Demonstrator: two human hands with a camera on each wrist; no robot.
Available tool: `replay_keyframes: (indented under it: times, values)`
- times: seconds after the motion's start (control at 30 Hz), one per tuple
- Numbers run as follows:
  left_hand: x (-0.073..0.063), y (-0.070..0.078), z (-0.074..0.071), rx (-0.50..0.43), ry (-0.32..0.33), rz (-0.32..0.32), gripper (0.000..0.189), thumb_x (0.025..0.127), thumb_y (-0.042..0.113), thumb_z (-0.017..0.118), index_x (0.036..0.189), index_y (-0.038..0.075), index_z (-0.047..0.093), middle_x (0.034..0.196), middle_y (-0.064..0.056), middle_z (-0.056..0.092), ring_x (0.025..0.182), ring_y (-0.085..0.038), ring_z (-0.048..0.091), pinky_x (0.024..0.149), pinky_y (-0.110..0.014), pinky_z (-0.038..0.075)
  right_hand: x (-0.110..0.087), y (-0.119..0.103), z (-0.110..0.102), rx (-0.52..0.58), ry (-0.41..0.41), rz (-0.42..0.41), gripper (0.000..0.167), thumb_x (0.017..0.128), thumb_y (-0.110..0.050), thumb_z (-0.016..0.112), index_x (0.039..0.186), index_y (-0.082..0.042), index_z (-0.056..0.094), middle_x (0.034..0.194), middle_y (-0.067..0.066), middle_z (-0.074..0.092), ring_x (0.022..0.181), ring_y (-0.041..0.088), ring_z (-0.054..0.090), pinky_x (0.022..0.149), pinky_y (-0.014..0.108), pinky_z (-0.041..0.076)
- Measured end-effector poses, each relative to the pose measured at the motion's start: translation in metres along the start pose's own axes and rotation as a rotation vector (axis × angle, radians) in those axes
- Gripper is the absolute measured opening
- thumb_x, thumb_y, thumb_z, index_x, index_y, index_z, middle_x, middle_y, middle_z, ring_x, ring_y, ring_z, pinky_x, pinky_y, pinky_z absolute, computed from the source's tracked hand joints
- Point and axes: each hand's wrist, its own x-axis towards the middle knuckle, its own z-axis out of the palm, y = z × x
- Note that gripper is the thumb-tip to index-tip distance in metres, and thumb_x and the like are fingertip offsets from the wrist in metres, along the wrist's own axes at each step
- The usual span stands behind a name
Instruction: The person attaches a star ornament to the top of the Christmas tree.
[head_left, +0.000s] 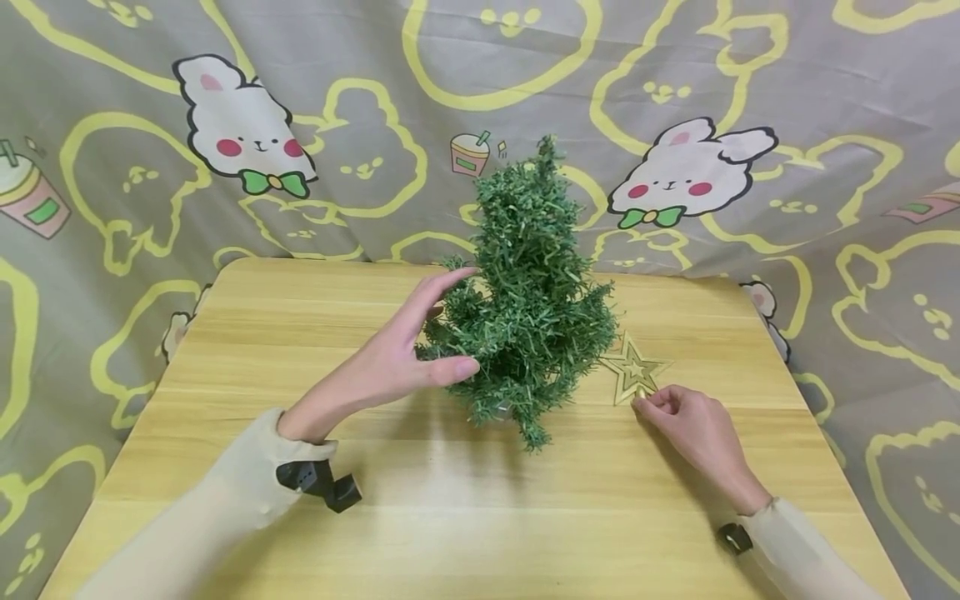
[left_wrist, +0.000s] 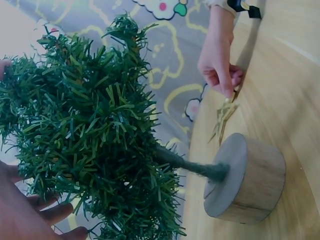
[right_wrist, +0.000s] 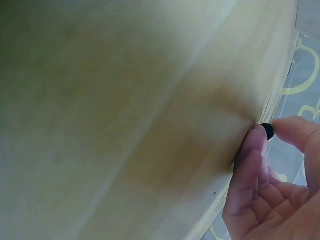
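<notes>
A small artificial Christmas tree (head_left: 532,308) with green tinsel-like needles stands on the table; its round wooden base (left_wrist: 250,180) shows in the left wrist view. My left hand (head_left: 397,342) is at the tree's left side, thumb and fingers spread apart along the foliage. At the tree's right is a gold star tree topper (head_left: 633,368) with nested star outlines. My right hand (head_left: 697,425) pinches the topper's short stem between thumb and fingertips, low over the table. In the right wrist view, a small dark round end (right_wrist: 268,131) appears between those fingertips.
The light wooden table (head_left: 420,533) extends around the tree on all sides. Behind it hangs a grey curtain (head_left: 360,50) with yellow outlines and white rabbit heads. A black strap (head_left: 318,483) is around the left wrist, its loose end hanging.
</notes>
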Motion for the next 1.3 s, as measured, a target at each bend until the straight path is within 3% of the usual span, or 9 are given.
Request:
replay_keyframes:
  times: [0.23, 0.47, 0.77, 1.0, 1.3]
  values:
    - [-0.0002, -0.0010, -0.0024, -0.009, -0.017, -0.011, 0.105, 0.092, 0.074, 0.072, 0.175, 0.031, 0.023, 0.179, 0.005, 0.019, 0.162, -0.020, 0.019, 0.127, -0.068, 0.019, -0.0010, -0.0013, -0.0005, -0.013, -0.031, 0.039, 0.034, 0.104, -0.046, 0.073, 0.096, -0.013, 0.077, 0.078, -0.006, 0.072, 0.069, 0.018, 0.062, 0.072, 0.040, 0.049]
    - [-0.0011, 0.0000, -0.0024, -0.004, -0.003, -0.054, 0.114, 0.086, 0.085, 0.069, 0.175, 0.041, 0.013, 0.180, 0.010, 0.009, 0.164, -0.023, 0.014, 0.122, -0.077, 0.020, -0.0015, -0.0022, -0.0006, -0.026, -0.031, 0.048, 0.032, 0.103, -0.044, 0.073, 0.092, -0.014, 0.075, 0.077, -0.004, 0.070, 0.069, 0.019, 0.060, 0.068, 0.038, 0.046]
    - [-0.0021, -0.0014, -0.0018, -0.022, 0.039, -0.069, 0.123, 0.082, 0.088, 0.072, 0.175, 0.042, 0.007, 0.171, -0.009, 0.028, 0.154, -0.026, 0.034, 0.124, -0.061, 0.032, -0.0010, -0.0037, 0.0018, -0.087, 0.020, -0.029, 0.029, 0.103, -0.038, 0.074, 0.093, -0.010, 0.072, 0.076, -0.004, 0.068, 0.065, 0.018, 0.059, 0.063, 0.039, 0.048]
    - [-0.0024, -0.0019, -0.0024, -0.020, 0.039, -0.081, 0.128, 0.079, 0.091, 0.071, 0.176, 0.040, 0.003, 0.175, -0.009, 0.024, 0.156, -0.026, 0.031, 0.125, -0.060, 0.031, 0.0011, -0.0028, 0.0036, -0.114, 0.061, -0.053, 0.026, 0.101, -0.034, 0.075, 0.095, -0.009, 0.072, 0.079, -0.002, 0.070, 0.067, 0.019, 0.062, 0.061, 0.043, 0.051]
    - [-0.0006, -0.0058, -0.0032, -0.070, 0.042, -0.056, 0.132, 0.080, 0.079, 0.083, 0.176, 0.037, 0.003, 0.176, -0.008, 0.019, 0.156, -0.025, 0.030, 0.125, -0.058, 0.032, 0.0060, -0.0028, 0.0027, -0.105, 0.066, -0.076, 0.018, 0.097, -0.028, 0.077, 0.093, -0.012, 0.070, 0.083, -0.001, 0.066, 0.072, 0.019, 0.059, 0.064, 0.040, 0.048]
